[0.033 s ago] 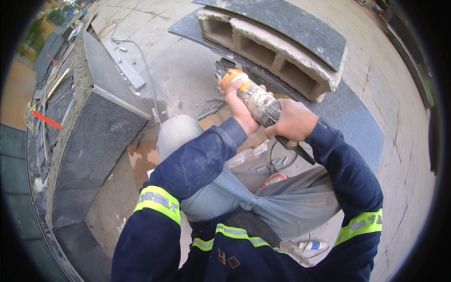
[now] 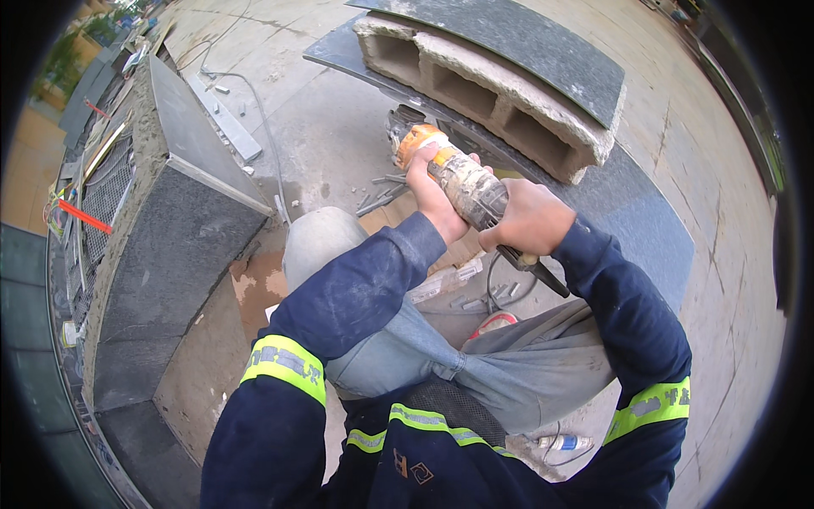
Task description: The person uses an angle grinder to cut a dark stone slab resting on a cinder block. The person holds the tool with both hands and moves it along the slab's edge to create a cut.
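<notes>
I grip a dust-covered angle grinder [image 2: 462, 182] with both hands, its orange head pointing to the far left. My left hand [image 2: 434, 197] is closed around the front of the body, just behind the head. Around the rear end of the body my right hand [image 2: 534, 218] is closed, with the black cord running out below it. The grinder's head is beside the edge of a dark stone slab [image 2: 640, 216]. Whether the two touch cannot be made out.
A hollow concrete block [image 2: 475, 85] rests on the slab, with another dark slab [image 2: 526, 42] on top. At left stands a low wall faced with dark stone panels [image 2: 170, 271]. Grey cut strips [image 2: 377, 199] and a cable [image 2: 267, 119] lie on the ground. Near my leg is a blue-and-white plug [image 2: 566, 442].
</notes>
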Demonstrator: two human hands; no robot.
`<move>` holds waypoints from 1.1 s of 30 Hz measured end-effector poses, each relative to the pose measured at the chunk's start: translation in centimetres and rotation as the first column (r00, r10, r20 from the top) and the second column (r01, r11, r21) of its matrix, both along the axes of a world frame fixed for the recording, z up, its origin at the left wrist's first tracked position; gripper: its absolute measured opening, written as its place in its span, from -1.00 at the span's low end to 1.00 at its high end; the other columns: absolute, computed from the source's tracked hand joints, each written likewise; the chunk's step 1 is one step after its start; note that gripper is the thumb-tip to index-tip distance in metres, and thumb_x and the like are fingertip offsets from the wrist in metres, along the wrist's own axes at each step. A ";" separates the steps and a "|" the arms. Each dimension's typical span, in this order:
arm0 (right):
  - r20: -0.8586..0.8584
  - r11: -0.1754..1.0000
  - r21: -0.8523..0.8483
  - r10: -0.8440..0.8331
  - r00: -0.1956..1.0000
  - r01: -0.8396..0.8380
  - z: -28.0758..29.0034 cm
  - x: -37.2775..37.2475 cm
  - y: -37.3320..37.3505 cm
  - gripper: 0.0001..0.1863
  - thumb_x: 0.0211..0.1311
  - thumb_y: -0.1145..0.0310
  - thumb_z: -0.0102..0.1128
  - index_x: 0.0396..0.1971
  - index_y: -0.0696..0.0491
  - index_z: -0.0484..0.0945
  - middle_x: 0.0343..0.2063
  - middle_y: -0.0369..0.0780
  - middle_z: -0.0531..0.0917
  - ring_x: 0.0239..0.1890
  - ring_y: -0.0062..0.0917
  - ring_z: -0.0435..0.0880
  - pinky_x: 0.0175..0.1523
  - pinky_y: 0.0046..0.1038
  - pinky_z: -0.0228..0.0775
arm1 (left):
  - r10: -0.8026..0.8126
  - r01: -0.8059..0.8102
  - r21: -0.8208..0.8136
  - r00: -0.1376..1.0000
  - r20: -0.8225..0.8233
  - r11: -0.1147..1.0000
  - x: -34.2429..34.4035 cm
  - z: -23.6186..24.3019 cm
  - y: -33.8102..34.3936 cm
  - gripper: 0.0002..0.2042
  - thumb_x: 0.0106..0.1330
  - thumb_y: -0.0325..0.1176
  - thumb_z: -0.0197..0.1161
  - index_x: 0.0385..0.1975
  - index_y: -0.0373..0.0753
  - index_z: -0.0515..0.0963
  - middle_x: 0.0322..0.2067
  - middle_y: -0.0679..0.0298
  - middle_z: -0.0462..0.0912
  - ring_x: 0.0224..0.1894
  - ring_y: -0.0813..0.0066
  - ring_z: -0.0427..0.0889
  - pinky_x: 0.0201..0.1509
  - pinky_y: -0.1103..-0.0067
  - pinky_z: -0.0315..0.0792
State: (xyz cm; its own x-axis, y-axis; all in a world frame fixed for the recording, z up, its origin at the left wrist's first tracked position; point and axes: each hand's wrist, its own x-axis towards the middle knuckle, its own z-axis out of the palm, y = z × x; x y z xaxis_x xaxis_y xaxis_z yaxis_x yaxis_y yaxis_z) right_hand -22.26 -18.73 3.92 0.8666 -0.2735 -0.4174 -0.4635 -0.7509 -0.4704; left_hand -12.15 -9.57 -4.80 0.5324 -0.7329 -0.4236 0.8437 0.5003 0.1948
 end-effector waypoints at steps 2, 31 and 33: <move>0.006 1.000 0.024 -0.006 1.000 0.006 0.2 -0.3 0.2 -0.41 -0.38 0.07 0.34 -0.45 0.33 0.56 -0.48 0.05 0.63 -0.37 -0.21 0.68 -0.20 -0.39 0.51 | 0.005 -0.005 0.006 1.000 -0.004 1.000 -0.2 0.1 0.1 -0.45 -0.01 0.10 0.15 -0.20 -0.25 0.32 -0.35 0.14 0.50 -0.29 0.15 0.53 -0.15 0.26 0.48; 0.040 0.999 0.014 -0.041 0.998 0.040 1.6 -2.8 0.7 -0.44 -0.36 0.13 0.36 -0.42 0.34 0.57 -0.51 0.05 0.63 -0.37 -0.20 0.67 -0.18 -0.37 0.49 | -0.033 0.032 -0.052 0.999 -0.016 0.998 -2.5 1.2 0.2 -0.48 0.02 0.08 0.14 -0.23 -0.27 0.33 -0.40 0.12 0.49 -0.33 0.14 0.54 -0.20 0.29 0.50; 0.055 0.999 -0.002 -0.038 0.998 0.038 1.5 -2.8 0.7 -0.45 -0.36 0.14 0.36 -0.42 0.34 0.56 -0.51 0.05 0.63 -0.37 -0.21 0.67 -0.18 -0.38 0.49 | -0.022 0.022 -0.038 1.000 -0.011 0.999 -2.6 1.3 0.2 -0.48 0.02 0.08 0.14 -0.24 -0.28 0.33 -0.41 0.12 0.49 -0.33 0.14 0.54 -0.20 0.29 0.50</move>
State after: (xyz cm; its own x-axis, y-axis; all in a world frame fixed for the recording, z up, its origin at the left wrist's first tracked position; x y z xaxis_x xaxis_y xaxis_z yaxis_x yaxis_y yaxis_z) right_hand -25.09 -18.01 5.45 0.8774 -0.3077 -0.3681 -0.4648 -0.7350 -0.4937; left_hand -14.76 -9.41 -3.51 0.5115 -0.7600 -0.4010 0.8565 0.4886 0.1667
